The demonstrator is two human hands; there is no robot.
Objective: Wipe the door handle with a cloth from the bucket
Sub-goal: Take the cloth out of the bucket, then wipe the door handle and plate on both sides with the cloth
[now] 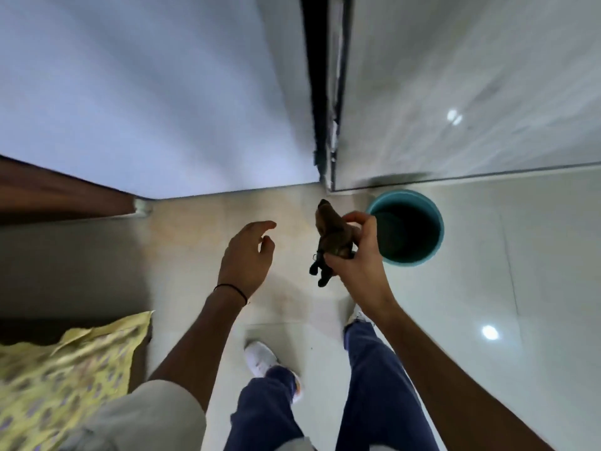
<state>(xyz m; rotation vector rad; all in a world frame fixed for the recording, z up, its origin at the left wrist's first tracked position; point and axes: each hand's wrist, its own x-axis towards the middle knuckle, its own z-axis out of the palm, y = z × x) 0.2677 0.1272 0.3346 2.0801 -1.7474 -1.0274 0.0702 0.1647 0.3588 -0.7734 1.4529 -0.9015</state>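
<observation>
My right hand (353, 255) grips a dark brown cloth (335, 236), bunched up, with one end poking up and a darker end hanging below the fist. It is held just left of a teal bucket (435, 222) that stands on the floor at the foot of the wall. My left hand (247, 255) hovers beside it, fingers spread and holding nothing, a thin black band on the wrist. The door (156, 92) rises ahead on the left, its dark edge (313, 76) running down the middle. No door handle is in view.
A glossy white wall (471, 86) stands to the right of the door edge. A brown wooden piece (65, 193) and a bed with a yellow patterned sheet (65, 362) lie at the left. My feet in white shoes (260, 358) stand on the pale tiled floor.
</observation>
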